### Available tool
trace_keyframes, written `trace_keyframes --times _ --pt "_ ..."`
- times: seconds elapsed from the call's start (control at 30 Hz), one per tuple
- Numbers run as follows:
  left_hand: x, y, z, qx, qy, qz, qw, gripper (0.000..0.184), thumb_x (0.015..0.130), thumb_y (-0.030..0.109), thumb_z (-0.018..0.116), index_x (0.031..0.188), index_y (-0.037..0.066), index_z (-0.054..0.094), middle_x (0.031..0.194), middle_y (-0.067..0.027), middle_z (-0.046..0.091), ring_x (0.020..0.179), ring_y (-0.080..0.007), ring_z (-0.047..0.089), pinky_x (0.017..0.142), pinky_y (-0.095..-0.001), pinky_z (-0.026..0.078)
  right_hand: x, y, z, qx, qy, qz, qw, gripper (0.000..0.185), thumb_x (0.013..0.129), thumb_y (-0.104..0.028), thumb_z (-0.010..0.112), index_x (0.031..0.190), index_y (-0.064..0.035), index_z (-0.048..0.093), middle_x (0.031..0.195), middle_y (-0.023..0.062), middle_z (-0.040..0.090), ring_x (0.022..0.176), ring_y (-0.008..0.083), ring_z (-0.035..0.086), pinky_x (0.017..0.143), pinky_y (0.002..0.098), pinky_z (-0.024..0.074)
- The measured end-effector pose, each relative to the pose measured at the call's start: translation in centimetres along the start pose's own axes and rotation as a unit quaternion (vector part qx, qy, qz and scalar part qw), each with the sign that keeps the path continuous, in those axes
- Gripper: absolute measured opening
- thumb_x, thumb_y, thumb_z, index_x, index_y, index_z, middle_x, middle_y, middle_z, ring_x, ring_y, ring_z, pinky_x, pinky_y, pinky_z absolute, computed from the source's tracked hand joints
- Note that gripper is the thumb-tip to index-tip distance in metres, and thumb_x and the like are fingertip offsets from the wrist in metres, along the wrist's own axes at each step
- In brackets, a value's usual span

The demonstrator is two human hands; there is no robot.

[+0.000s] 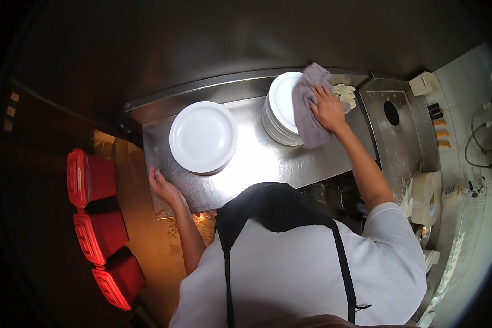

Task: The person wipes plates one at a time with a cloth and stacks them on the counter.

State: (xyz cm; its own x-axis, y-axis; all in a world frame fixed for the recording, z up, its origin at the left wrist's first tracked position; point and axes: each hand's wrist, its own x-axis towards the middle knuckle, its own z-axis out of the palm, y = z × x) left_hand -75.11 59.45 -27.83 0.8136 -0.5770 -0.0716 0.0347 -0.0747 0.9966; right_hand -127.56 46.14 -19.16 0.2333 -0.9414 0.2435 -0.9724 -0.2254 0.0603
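Observation:
My right hand (329, 111) grips a greyish-purple cloth (307, 117), which lies over the right side of a tall stack of white plates (284, 101). Some of its fingers are bent over the cloth, and the plates' right rim is hidden beneath. Left of that stack, a second white plate pile (203, 136) stands on the steel counter (251, 164); its lower plates barely show. At the counter's left end, my left hand (165, 187) is held palm up with fingers apart and nothing in it, just off the plates.
A crumpled cream cloth (345, 95) lies behind my right hand. Farther right is a steel unit (402, 147) with a dark round hole. Several red lidded bins (95, 177) line the left side. Knives with orange handles (443, 134) hang on the tiled wall (451, 156).

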Motion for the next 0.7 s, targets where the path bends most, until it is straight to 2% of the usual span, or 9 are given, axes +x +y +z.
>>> trace_keyframes --times 0.07,0.13,0.27,0.33,0.4,0.47,0.6,0.7 --pt "-0.6 1.4 1.1 -0.006 -0.014 0.058 0.998 0.035 0.105 0.016 0.051 0.134 -0.002 0.058 0.137 -0.0157 0.059 0.127 -0.0250 0.055 0.110 -0.0371 0.042 3.4 -1.4 2.9 -0.004 0.051 0.000 0.999 0.053 0.099 -0.038 0.053 0.140 -0.0044 0.056 0.151 0.0169 0.049 0.140 0.0356 0.046 0.115 0.0462 0.0361" --pt "-1.2 3.3 3.0 -0.011 -0.036 0.123 0.992 0.032 0.105 0.012 0.050 0.131 -0.005 0.059 0.138 -0.0161 0.059 0.128 -0.0253 0.056 0.111 -0.0373 0.042 5.3 -3.8 5.0 0.006 0.102 -0.042 0.994 0.053 0.096 -0.034 0.059 0.140 -0.0043 0.056 0.150 0.0176 0.050 0.137 0.0365 0.049 0.112 0.0452 0.0401" --pt "-2.9 7.7 7.8 -0.034 -0.083 0.219 0.972 0.029 0.104 0.006 0.047 0.127 -0.007 0.058 0.140 -0.0165 0.057 0.126 -0.0261 0.057 0.110 -0.0378 0.043 1.5 -9.8 0.5 0.215 0.052 -0.067 0.973 0.052 0.086 -0.025 0.070 0.132 -0.0027 0.062 0.143 0.0183 0.057 0.129 0.0334 0.057 0.106 0.0411 0.0469" --pt "-3.4 9.1 8.9 -0.040 -0.097 0.241 0.965 0.027 0.104 0.005 0.046 0.125 -0.006 0.059 0.139 -0.0164 0.057 0.125 -0.0261 0.058 0.109 -0.0380 0.044 -2.4 -9.9 -2.0 0.238 -0.019 -0.062 0.969 0.053 0.089 -0.025 0.069 0.137 -0.0041 0.059 0.142 0.0168 0.059 0.132 0.0326 0.055 0.110 0.0435 0.0442" --pt "-3.6 9.7 9.3 -0.040 -0.101 0.255 0.961 0.026 0.103 0.004 0.047 0.124 -0.006 0.059 0.139 -0.0161 0.058 0.125 -0.0258 0.058 0.109 -0.0379 0.044 -5.6 -7.2 -2.1 0.198 -0.019 -0.059 0.978 0.050 0.088 -0.024 0.069 0.133 -0.0033 0.062 0.140 0.0172 0.059 0.131 0.0337 0.055 0.109 0.0440 0.0445" --pt "-3.7 9.4 8.9 -0.041 -0.113 0.226 0.967 0.025 0.103 0.004 0.047 0.121 -0.005 0.061 0.138 -0.0155 0.058 0.125 -0.0252 0.057 0.109 -0.0377 0.044 -6.9 -3.4 -2.1 0.159 -0.018 -0.029 0.987 0.048 0.088 -0.024 0.068 0.131 -0.0035 0.063 0.141 0.0170 0.059 0.133 0.0343 0.054 0.109 0.0446 0.0439" --pt "-5.1 9.2 8.0 -0.015 -0.155 0.169 0.973 0.022 0.102 0.004 0.049 0.116 -0.004 0.064 0.135 -0.0142 0.061 0.124 -0.0237 0.058 0.106 -0.0363 0.045 -2.1 1.6 0.6 0.041 0.043 0.047 0.997 0.052 0.091 -0.030 0.066 0.137 -0.0065 0.058 0.148 0.0163 0.053 0.138 0.0336 0.048 0.113 0.0431 0.0407" --pt "-6.9 9.0 9.7 -0.006 -0.206 0.208 0.956 0.022 0.102 0.004 0.050 0.115 -0.004 0.065 0.133 -0.0136 0.062 0.121 -0.0227 0.059 0.103 -0.0350 0.046 4.1 1.8 6.6 -0.013 0.037 0.071 0.997 0.059 0.092 -0.036 0.064 0.143 -0.0099 0.053 0.150 0.0157 0.050 0.140 0.0335 0.047 0.116 0.0424 0.0380"
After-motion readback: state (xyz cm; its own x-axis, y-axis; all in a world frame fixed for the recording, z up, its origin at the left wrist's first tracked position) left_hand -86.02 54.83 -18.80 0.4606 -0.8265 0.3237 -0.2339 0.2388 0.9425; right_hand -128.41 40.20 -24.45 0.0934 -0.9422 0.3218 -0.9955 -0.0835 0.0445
